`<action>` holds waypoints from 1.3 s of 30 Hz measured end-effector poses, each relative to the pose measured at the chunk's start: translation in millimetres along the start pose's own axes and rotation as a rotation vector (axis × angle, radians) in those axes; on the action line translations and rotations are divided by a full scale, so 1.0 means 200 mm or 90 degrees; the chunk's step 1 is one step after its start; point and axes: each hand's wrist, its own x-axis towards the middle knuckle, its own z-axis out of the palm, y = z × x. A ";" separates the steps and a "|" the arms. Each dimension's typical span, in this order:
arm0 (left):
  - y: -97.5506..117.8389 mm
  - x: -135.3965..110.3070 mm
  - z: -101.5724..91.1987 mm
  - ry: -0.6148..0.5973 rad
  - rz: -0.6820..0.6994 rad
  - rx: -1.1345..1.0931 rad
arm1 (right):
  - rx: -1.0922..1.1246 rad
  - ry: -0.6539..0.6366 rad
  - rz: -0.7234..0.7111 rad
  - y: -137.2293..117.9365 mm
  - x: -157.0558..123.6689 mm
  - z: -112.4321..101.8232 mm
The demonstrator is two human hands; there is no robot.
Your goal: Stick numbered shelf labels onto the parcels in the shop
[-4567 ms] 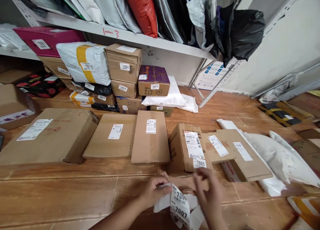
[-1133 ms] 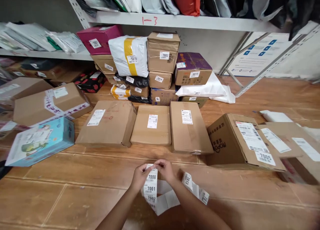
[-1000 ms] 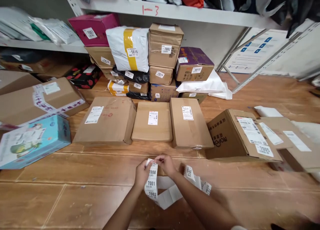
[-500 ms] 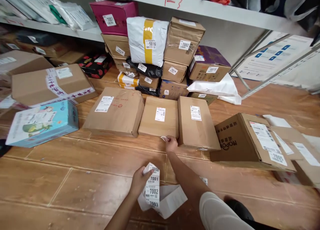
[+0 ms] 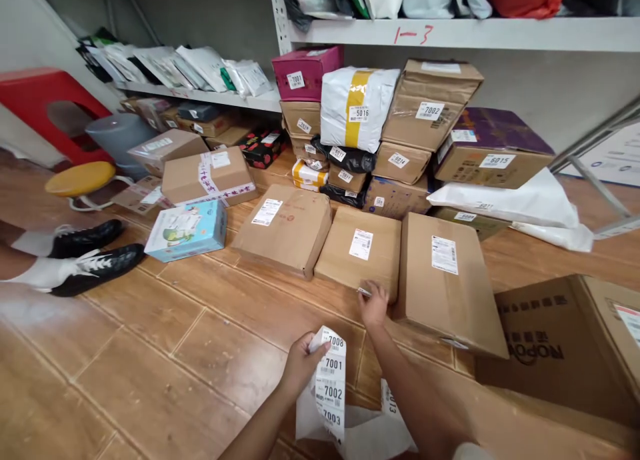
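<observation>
My left hand (image 5: 301,363) is closed on a long strip of white number labels (image 5: 331,392). Numbers 7008, 7001, 7002 and 7003 show down the strip, and its lower end curls over the floor. My right hand (image 5: 375,305) pinches a small white label (image 5: 364,291) at the front edge of the middle cardboard box (image 5: 335,253); whether the label touches the carton I cannot tell. Left of it lies a flat cardboard box (image 5: 300,223). A taller cardboard box (image 5: 455,307) stands close on the right. All three carry white shipping labels.
Stacked numbered parcels stand behind, with a white bag parcel (image 5: 383,93) among them, under a white shelf (image 5: 470,35). A large box (image 5: 540,320) stands at the right. To the left are a blue box (image 5: 213,230), a yellow stool (image 5: 80,178) and another person's shoes (image 5: 107,270).
My view has swung left, bringing the stool and the other person's feet into sight. Both hands keep their hold, and the right one stays at the middle box's front edge.
</observation>
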 end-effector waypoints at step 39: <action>2.35 -0.45 -1.23 0.165 -0.220 -0.010 | 0.271 -0.428 0.376 -2.93 0.19 0.30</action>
